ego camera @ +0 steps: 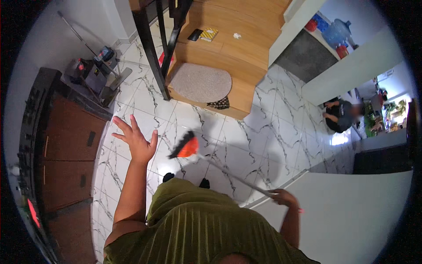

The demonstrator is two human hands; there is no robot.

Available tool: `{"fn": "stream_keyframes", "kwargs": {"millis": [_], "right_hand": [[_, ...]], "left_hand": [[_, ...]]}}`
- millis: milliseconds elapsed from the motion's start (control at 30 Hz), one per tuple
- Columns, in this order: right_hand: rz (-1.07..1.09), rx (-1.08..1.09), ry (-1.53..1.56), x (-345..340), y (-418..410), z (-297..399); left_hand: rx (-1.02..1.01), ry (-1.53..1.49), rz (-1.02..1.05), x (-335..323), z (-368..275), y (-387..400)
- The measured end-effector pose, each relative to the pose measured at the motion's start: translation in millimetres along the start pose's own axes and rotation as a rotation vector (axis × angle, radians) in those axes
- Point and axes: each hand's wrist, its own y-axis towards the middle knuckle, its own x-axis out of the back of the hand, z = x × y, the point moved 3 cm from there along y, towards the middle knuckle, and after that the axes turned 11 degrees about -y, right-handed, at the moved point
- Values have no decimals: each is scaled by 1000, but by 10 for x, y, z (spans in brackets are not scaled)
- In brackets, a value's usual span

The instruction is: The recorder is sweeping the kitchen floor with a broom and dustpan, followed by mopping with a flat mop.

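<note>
My right hand [284, 198] is closed around the grey handle of a broom [188, 148], near the white wall. The broom has an orange head and black bristles, slightly blurred, and is held over the marble-patterned floor tiles [184, 115] in front of my feet. On the other side, my left hand [141, 142] is raised with its fingers spread, holding nothing, near the brown cabinet.
Wooden stairs [244, 79] with a beige mat [201, 82] rise ahead, beside a black railing [150, 52]. A mop [121, 78] and bins stand by the brown cabinet [72, 132]. A person [341, 115] is low near the floor at right. A white wall [336, 211] borders my right side.
</note>
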Motion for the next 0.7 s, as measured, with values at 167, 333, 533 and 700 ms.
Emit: {"fn": "stream_keyframes", "kwargs": {"millis": [167, 333, 533, 700], "right_hand": [[-136, -657, 90, 647, -1297, -468], [-173, -602, -608, 911, -981, -1060], [-370, -441, -814, 606, 386, -1448], [-442, -57, -830, 102, 1223, -51]], "left_hand": [[84, 80, 262, -182, -70, -360], [175, 74, 480, -271, -175, -880], [204, 136, 610, -231, -208, -1194], [301, 191, 598, -140, -171, -1319]]}}
